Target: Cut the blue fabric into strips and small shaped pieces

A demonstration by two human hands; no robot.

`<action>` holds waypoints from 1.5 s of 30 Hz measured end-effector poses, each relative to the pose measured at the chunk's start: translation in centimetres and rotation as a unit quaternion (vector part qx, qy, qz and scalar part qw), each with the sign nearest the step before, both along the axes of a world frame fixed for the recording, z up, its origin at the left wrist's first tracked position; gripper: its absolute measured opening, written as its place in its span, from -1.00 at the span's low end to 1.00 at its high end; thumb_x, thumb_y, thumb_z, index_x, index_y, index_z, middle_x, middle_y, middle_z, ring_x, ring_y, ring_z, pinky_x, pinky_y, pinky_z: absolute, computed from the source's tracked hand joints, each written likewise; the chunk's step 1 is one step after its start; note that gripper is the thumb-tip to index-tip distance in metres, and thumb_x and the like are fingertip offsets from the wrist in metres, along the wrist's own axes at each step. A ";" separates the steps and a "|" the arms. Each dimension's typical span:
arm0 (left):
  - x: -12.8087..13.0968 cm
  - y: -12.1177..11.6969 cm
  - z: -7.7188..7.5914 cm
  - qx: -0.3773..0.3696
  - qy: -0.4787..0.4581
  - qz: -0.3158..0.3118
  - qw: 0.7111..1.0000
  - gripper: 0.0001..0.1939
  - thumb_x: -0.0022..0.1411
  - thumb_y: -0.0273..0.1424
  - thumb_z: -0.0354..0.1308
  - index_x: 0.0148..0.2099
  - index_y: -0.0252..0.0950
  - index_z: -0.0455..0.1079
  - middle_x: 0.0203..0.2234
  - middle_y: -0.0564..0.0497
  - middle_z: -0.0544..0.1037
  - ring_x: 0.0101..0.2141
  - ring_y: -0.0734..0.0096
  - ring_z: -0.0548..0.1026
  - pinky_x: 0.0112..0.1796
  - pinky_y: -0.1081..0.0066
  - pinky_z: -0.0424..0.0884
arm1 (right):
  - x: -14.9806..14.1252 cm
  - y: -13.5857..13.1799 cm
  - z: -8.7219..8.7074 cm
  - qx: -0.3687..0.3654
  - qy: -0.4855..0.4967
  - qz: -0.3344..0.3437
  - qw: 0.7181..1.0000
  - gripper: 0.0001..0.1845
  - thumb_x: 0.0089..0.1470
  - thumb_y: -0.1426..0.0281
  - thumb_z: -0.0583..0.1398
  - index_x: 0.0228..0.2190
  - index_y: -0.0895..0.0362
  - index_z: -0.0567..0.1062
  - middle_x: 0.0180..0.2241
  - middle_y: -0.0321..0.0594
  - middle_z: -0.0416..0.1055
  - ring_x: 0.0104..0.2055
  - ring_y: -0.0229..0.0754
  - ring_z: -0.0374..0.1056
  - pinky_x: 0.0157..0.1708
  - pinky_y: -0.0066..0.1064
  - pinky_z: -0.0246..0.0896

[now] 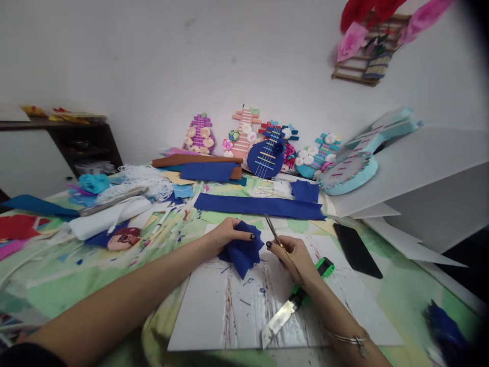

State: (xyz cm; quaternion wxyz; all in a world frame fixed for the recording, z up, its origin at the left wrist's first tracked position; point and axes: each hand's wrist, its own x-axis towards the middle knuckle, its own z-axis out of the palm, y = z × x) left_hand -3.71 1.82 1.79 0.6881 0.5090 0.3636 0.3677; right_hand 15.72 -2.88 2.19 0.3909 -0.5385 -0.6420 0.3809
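My left hand (231, 235) pinches a bunched piece of dark blue felt (241, 257), its pointed edges fanning out below the fingers. Gold-handled scissors (280, 240) are gripped in my right hand (292, 255), blades pointing up and left, a little apart from the felt. Both hands are above a white board (202, 316) marked with cuts and small blue scraps. A green utility knife (282, 316) with its blade out lies on the board, partly hidden under my right wrist. Beyond the hands stretches a long blue felt strip (260, 205).
A black phone (357, 250) lies to the right. Decorated lute-shaped crafts (265, 158) lean against the wall. White string (143, 181), a glue gun (109, 216) and felt pieces crowd the left. White boards (412, 178) stand at the right, with a blue object (446, 326) near the edge.
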 end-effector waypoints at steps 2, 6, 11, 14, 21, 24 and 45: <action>0.0 0.0 0.1 -0.004 -0.010 0.005 1.000 -0.72 -0.24 -0.41 0.37 -0.41 -0.45 0.49 -0.53 -0.12 0.56 -0.53 0.39 0.49 -0.45 0.48 0.38 | 0.0 0.0 0.1 0.002 -0.008 0.009 1.000 -0.71 -0.12 0.21 0.17 -0.62 0.20 0.36 -0.75 -0.42 0.02 -0.67 -0.39 -0.08 -0.66 -0.50 -0.21; -0.1 -0.2 0.5 -0.004 -0.019 0.011 1.000 -0.73 -0.24 -0.41 0.37 -0.42 -0.45 0.49 -0.54 -0.12 0.56 -0.53 0.36 0.50 -0.46 0.47 0.38 | 0.1 -0.1 0.3 -0.010 -0.003 0.051 0.999 -0.75 -0.14 0.25 0.17 -0.57 0.22 0.40 -0.70 -0.40 0.07 -0.64 -0.39 -0.06 -0.64 -0.50 -0.20; -0.6 -0.8 1.6 0.026 -0.010 0.003 1.000 -0.70 -0.22 -0.42 0.35 -0.36 -0.46 0.50 -0.46 -0.16 0.57 -0.46 0.30 0.51 -0.40 0.42 0.40 | 0.4 -0.7 1.1 -0.024 -0.018 0.093 0.995 -0.78 -0.15 0.29 0.19 -0.49 0.22 0.43 -0.65 -0.38 0.15 -0.59 -0.37 0.00 -0.59 -0.51 -0.11; -0.9 -1.3 2.1 0.051 -0.009 -0.010 0.999 -0.71 -0.19 -0.42 0.34 -0.33 -0.43 0.50 -0.40 -0.16 0.57 -0.41 0.30 0.52 -0.35 0.40 0.40 | 0.4 -1.3 1.6 -0.005 -0.065 0.111 0.992 -0.77 -0.19 0.32 0.22 -0.44 0.21 0.44 -0.65 -0.39 0.13 -0.56 -0.35 0.01 -0.57 -0.51 -0.08; -1.2 -1.7 2.0 0.068 0.000 -0.009 0.998 -0.73 -0.14 -0.42 0.33 -0.31 -0.41 0.50 -0.33 -0.17 0.56 -0.35 0.28 0.52 -0.30 0.37 0.41 | 0.0 -1.9 1.6 0.070 -0.146 0.093 0.982 -0.80 -0.16 0.34 0.22 -0.43 0.20 0.46 -0.64 -0.39 0.14 -0.55 -0.34 0.04 -0.53 -0.50 -0.07; -1.1 -1.7 1.7 0.064 -0.018 -0.011 0.998 -0.76 -0.15 -0.43 0.34 -0.35 -0.39 0.47 -0.33 -0.16 0.57 -0.31 0.24 0.52 -0.26 0.32 0.41 | 0.1 -2.0 1.5 0.080 -0.170 0.087 0.978 -0.80 -0.16 0.34 0.23 -0.42 0.19 0.46 -0.64 -0.40 0.14 -0.56 -0.34 0.04 -0.54 -0.50 -0.08; -1.0 -2.2 2.2 0.049 -0.038 -0.030 0.998 -0.77 -0.15 -0.47 0.32 -0.44 -0.39 0.31 -0.26 -0.18 0.55 -0.30 0.25 0.53 -0.28 0.29 0.43 | 0.5 -2.2 1.5 0.129 -0.219 0.080 0.964 -0.75 -0.13 0.24 0.24 -0.58 0.17 0.40 -0.68 -0.38 0.12 -0.59 -0.35 0.03 -0.58 -0.50 -0.12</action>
